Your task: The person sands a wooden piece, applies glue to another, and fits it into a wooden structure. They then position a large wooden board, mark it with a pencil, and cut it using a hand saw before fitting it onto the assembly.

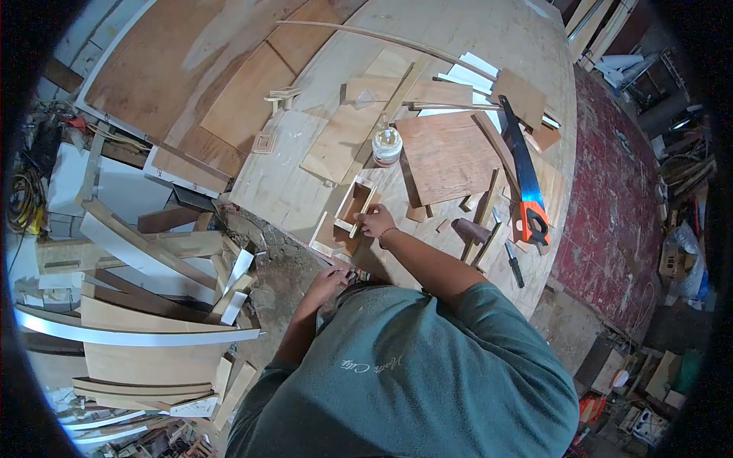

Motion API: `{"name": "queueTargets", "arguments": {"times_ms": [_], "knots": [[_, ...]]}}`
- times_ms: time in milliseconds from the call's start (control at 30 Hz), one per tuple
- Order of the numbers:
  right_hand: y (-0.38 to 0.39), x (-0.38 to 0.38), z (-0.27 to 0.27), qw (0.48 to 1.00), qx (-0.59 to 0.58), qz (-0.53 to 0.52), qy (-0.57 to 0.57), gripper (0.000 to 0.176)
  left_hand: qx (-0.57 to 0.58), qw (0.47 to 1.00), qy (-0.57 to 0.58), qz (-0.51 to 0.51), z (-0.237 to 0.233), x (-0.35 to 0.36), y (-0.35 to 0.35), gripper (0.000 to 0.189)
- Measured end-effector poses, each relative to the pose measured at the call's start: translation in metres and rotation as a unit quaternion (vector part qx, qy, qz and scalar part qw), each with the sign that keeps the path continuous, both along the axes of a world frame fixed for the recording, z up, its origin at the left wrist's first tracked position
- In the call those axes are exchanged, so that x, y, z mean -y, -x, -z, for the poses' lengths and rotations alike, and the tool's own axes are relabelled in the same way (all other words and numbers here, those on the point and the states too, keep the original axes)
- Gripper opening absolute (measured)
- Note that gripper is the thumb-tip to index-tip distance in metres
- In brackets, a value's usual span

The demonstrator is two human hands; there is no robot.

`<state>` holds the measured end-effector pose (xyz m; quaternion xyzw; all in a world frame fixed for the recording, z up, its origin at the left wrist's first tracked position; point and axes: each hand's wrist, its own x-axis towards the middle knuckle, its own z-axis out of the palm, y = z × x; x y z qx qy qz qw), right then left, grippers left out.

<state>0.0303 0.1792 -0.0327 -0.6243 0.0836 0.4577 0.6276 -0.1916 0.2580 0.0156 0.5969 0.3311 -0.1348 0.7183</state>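
A small open wooden box frame with a dividing piece lies at the near edge of the worktable. My right hand is closed with its fingertips on the box's right side, pinching a thin wooden strip there. Lower down, by my shirt and just off the table edge, my left hand is curled closed. What its fingers hold, if anything, is too small to make out. Beyond the box stands a glass jar with whitish contents.
A handsaw with an orange and black handle lies at the right, near a chisel-like tool and a dark brown rounded block. A square plywood panel lies mid-table. Curved wooden pieces are stacked at the left.
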Motion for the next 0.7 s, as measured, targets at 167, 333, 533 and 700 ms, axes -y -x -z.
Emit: {"name": "queueTargets", "arguments": {"times_ms": [167, 333, 533, 700], "knots": [[0.003, 0.0, -0.029, 0.998, 0.018, 0.007, 0.057, 0.048, -0.023, 0.999, -0.038, -0.008, -0.01, 0.001, 0.006, 0.028], [0.006, 0.017, -0.033, 0.98, 0.134, 0.049, 0.14, 0.029, -0.069, 0.988, -0.136, 0.008, -0.02, -0.01, 0.009, 0.028], [0.003, 0.093, 0.009, 0.952, 0.258, 0.074, 0.149, 0.012, 0.136, 0.949, -0.271, -0.085, 0.026, -0.017, 0.0, 0.042], [0.003, 0.152, 0.032, 0.953, 0.205, 0.145, 0.167, 0.019, -0.043, 0.865, -0.498, 0.045, -0.017, 0.01, -0.036, 0.041]]}}
